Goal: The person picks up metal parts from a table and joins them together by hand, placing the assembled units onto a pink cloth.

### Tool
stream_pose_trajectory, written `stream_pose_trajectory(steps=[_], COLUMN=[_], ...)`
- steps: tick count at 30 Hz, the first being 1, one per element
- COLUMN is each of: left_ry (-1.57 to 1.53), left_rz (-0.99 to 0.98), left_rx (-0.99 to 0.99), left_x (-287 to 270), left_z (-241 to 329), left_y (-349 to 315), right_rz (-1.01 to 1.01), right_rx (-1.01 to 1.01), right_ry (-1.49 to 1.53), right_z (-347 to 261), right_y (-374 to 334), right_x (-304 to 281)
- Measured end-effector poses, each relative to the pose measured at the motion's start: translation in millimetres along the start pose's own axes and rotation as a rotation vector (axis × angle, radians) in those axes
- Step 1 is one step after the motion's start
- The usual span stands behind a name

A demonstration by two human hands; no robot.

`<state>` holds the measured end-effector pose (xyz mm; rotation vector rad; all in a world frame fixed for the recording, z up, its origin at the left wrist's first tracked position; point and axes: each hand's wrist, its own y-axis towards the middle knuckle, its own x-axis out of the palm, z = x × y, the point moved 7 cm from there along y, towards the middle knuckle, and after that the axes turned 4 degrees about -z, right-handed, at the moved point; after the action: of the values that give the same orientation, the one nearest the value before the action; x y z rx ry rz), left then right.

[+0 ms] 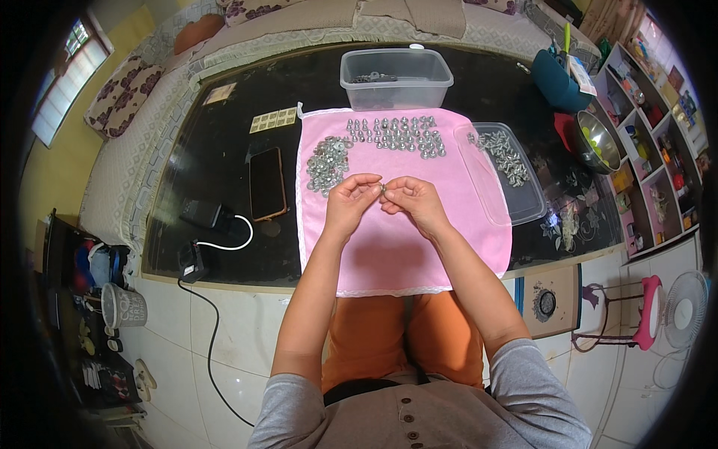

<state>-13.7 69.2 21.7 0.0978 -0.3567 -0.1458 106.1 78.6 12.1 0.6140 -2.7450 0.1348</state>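
Observation:
Over the pink cloth (389, 254), my left hand (354, 200) and my right hand (416, 203) meet fingertip to fingertip. Both pinch one small metal fastener (384, 188), too small and covered to tell whether it is a screw, a washer or the two together. Beyond my left hand lies a loose heap of small round metal washers or nuts (327, 165). Rows of silver screws (400, 136), standing point up, fill the cloth's far part. To the right, many loose silver screws (510, 159) lie on a clear plastic lid (532, 206).
Behind the cloth stands a clear plastic tub (396, 93) with dark pieces inside. Left on the dark table are a phone (268, 183), a cream-coloured card (273, 120) and a charger with a white cable (243, 233). A steel bowl (609, 142) and teal container (557, 82) stand far right.

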Motion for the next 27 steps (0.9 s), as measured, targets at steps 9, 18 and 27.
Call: stream_pose_trajectory(steps=[9, 18, 27], left_ry=[0.002, 0.049, 0.0], left_rz=[-0.004, -0.006, 0.021], left_rx=[0.018, -0.003, -0.011], left_x=[-0.3, -1.9, -4.4], left_z=[1.0, -1.8, -2.0], left_y=[-0.3, -0.2, 0.3], right_rz=[0.016, 0.023, 0.02], right_rx=[-0.024, -0.042, -0.023], right_ry=[-0.044, -0.082, -0.078], right_z=[2.6, 3.5, 3.0], right_y=[1.1, 1.2, 1.0], right_x=[-0.7, -1.4, -1.1])
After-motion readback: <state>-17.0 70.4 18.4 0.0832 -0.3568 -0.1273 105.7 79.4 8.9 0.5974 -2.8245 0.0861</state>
